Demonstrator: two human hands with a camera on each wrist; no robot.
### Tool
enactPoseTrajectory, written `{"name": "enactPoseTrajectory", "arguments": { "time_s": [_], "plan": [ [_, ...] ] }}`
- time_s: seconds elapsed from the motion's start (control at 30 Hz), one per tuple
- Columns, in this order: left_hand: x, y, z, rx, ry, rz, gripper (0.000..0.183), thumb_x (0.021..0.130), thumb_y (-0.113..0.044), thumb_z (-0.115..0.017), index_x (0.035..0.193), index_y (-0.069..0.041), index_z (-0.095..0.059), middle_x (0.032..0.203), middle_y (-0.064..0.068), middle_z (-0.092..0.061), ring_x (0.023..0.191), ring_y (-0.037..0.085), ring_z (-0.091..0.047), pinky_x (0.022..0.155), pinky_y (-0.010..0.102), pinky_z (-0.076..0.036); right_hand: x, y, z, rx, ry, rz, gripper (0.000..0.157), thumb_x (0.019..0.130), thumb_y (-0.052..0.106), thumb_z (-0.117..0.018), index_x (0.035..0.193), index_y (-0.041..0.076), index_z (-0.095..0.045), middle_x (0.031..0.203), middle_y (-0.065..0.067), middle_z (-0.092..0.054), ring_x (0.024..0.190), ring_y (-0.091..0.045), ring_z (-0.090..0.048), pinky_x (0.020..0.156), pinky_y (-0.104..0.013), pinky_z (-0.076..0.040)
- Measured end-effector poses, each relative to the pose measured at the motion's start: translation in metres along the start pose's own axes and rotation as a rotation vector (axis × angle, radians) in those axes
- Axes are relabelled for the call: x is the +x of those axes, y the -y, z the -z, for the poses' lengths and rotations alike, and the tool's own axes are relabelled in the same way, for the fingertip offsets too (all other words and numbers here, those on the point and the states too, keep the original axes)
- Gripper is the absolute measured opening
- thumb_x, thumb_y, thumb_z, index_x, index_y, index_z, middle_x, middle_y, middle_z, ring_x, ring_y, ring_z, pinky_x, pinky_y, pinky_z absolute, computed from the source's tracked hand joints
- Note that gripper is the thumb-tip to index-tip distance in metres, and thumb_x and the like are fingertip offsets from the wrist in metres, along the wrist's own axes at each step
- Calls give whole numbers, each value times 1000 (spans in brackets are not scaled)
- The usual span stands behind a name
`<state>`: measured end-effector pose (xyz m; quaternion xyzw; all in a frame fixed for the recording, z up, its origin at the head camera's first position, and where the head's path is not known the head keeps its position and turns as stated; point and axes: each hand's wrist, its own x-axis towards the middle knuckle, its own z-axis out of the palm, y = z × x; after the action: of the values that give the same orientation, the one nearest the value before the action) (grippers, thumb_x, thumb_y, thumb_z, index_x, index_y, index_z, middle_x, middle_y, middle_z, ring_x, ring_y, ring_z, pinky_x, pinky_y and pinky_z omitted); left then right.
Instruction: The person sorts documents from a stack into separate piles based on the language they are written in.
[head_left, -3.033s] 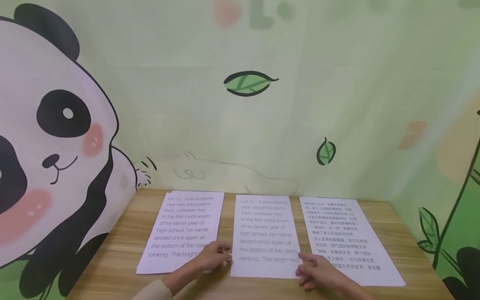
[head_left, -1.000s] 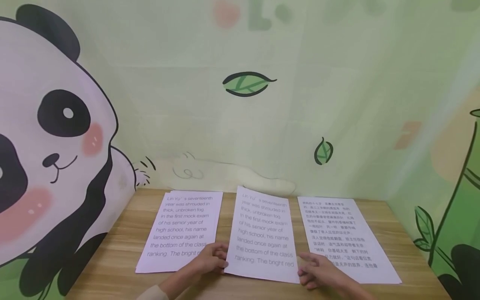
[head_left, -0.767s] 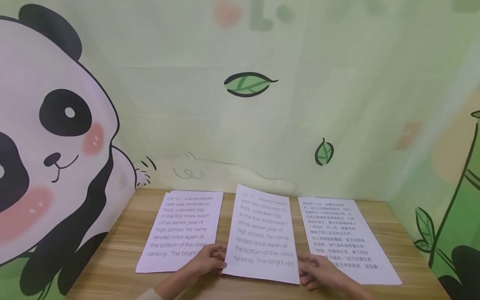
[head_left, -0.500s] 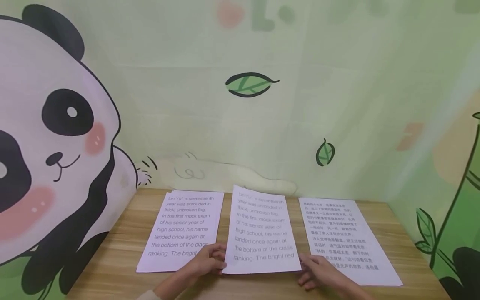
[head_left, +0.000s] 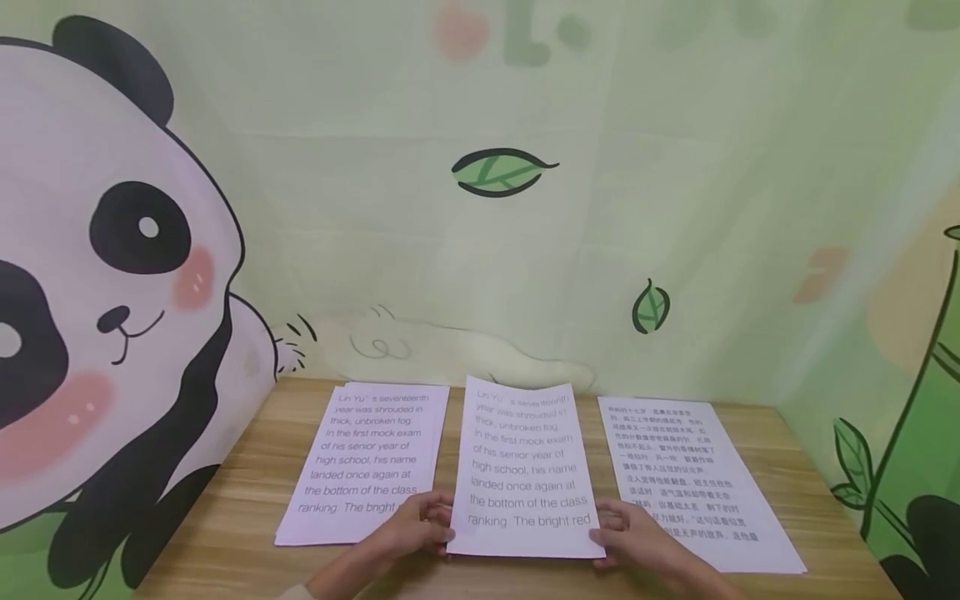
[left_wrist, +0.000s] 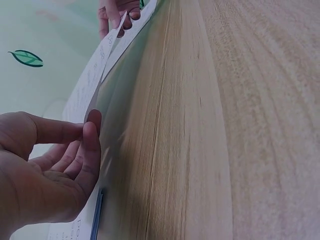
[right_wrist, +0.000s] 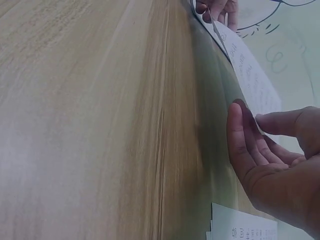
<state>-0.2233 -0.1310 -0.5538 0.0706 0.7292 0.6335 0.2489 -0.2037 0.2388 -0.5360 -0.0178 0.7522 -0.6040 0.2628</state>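
Middle sheet (head_left: 525, 467) of printed text lay between two others on the wooden desk (head_left: 225, 508), its near edge raised. Left hand (head_left: 416, 525) and right hand (head_left: 626, 533) each pinched a near corner. Thin and floppy, it probably needed both corners supported to avoid creasing.

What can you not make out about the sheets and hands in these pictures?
- Middle sheet: its underside faces away from the head camera.
- Left sheet: its last words are covered by the left hand.
- Right sheet: print too small to read.
- Right hand: fingertips hidden under the middle sheet.
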Motion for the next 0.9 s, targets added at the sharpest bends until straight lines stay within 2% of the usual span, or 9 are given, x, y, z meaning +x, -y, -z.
{"name": "enactPoseTrajectory", "arguments": {
  "time_s": [0.23, 0.43, 0.63, 0.9],
  "plan": [
    [-3, -4, 2, -10, 5, -4, 53, 85, 2, -67, 136, 6, -53, 110, 12, -70, 84, 16, -68, 74, 30, -60, -1, 2, -1, -34, -52, -5, 67, 94, 3, -63, 149, -16, -30, 118, -23, -72, 104, -33, -73, 84, -41, -63],
    [-4, -8, 2, -9, 9, -21, 54, 84, 1, -66, 136, 5, -53, 109, 11, -69, 84, 15, -66, 73, 28, -58, -3, 2, -1, -61, -90, -23, 67, 93, 3, -64, 150, -13, -32, 116, -17, -73, 104, -31, -73, 86, -41, -62],
    [-4, -9, 1, -16, 10, -43, 56, 84, 1, -66, 138, 6, -52, 109, 11, -69, 83, 15, -66, 72, 27, -57, -5, 3, 0, -43, -89, -10, 67, 92, 4, -65, 150, -11, -34, 120, -18, -71, 106, -32, -73, 87, -42, -62],
    [-4, -10, 2, -26, -2, -33, 57, 84, 0, -66, 139, 5, -52, 107, 9, -69, 82, 15, -66, 72, 28, -56, -8, 4, -2, -22, -86, 14, 68, 92, 4, -65, 150, -11, -34, 119, -17, -71, 104, -30, -73, 86, -41, -62]
  ]
}}
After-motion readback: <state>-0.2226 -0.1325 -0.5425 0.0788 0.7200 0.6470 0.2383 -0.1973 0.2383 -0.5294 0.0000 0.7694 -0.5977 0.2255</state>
